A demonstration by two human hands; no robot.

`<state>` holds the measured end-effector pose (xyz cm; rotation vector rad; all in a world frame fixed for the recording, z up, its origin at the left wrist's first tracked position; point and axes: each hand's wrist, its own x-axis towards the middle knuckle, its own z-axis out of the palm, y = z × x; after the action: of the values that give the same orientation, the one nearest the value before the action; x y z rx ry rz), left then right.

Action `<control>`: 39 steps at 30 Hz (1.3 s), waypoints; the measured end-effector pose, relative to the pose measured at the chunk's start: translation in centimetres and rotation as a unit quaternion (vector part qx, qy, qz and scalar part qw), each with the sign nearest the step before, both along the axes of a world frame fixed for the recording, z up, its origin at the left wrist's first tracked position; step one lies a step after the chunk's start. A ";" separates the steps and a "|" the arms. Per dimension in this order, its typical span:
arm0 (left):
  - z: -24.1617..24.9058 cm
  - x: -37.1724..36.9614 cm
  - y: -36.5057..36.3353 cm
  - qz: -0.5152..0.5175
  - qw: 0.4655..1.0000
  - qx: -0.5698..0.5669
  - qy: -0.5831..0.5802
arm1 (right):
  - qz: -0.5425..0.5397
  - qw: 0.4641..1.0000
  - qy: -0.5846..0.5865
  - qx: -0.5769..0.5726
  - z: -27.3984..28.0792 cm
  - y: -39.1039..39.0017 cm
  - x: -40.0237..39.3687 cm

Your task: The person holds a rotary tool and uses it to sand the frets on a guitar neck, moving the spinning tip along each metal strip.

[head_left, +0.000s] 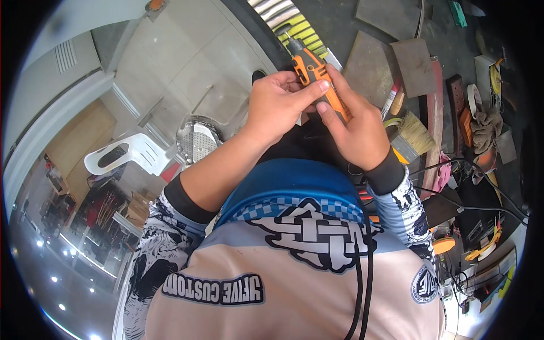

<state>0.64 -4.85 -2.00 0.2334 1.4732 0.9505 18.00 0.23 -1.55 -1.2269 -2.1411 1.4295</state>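
Note:
An orange and dark grey rotary tool [313, 67] is held between both hands in front of my body. Its nose points up and to the left, and a small dark piece sits at the tip. My left hand [276, 105] is closed on the tool's left side, with the thumb laid across the body. On the other side my right hand [362, 129] grips the lower end between thumb and fingers. Part of the tool's rear is hidden by the fingers.
Dark plates [416, 67] lie on the cluttered bench at right, near a wide paintbrush [415, 136]. Black cables [481, 208] cross that side. Beyond the tool is a yellow-black striped surface [306, 35]. At left stand a white plastic chair [147, 156] and a round perforated seat [198, 139].

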 end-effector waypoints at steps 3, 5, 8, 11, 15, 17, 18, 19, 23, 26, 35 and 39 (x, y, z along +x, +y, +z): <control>-0.1 0.4 0.6 -0.004 1.000 0.002 0.004 | -0.005 1.000 0.006 -0.006 0.1 0.5 0.4; -0.4 0.7 0.9 -0.004 1.000 0.001 0.004 | -0.008 1.000 0.011 -0.021 0.1 0.8 0.6; -0.3 1.0 1.6 -0.012 1.000 0.010 0.010 | -0.015 0.999 0.020 -0.041 0.0 1.3 1.0; 0.0 1.2 2.4 -0.023 0.999 0.003 0.023 | -0.017 0.998 0.019 -0.049 0.1 1.9 1.4; 0.0 1.9 3.4 -0.011 1.000 0.013 0.014 | -0.025 0.997 0.034 -0.057 -0.4 2.5 2.0; 0.0 2.2 3.9 -0.025 0.999 0.005 0.036 | -0.032 0.996 0.031 -0.080 -0.3 2.7 2.2; 0.1 2.3 4.2 -0.030 0.999 0.001 0.040 | -0.037 0.994 0.025 -0.102 0.1 3.0 2.3; 0.2 2.4 4.4 -0.034 0.998 -0.003 0.044 | -0.042 0.991 0.019 -0.124 0.3 3.1 2.3; 0.8 2.4 4.5 -0.064 0.996 -0.009 0.063 | -0.049 0.990 0.030 -0.132 0.5 2.9 2.6; 1.0 2.7 3.1 -0.028 0.999 0.017 0.012 | -0.037 0.994 0.029 -0.094 1.0 2.1 2.7; 0.2 1.9 -3.2 0.061 0.995 0.038 -0.064 | 0.026 1.000 0.000 0.005 0.7 -2.1 1.9; -0.2 1.4 -3.5 0.066 0.995 0.039 -0.059 | 0.025 0.999 -0.031 0.005 0.8 -2.3 1.2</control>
<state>2.02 -8.37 -2.20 0.1359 1.3565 1.1107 19.23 -2.02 -0.71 -1.2369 -2.2335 1.4158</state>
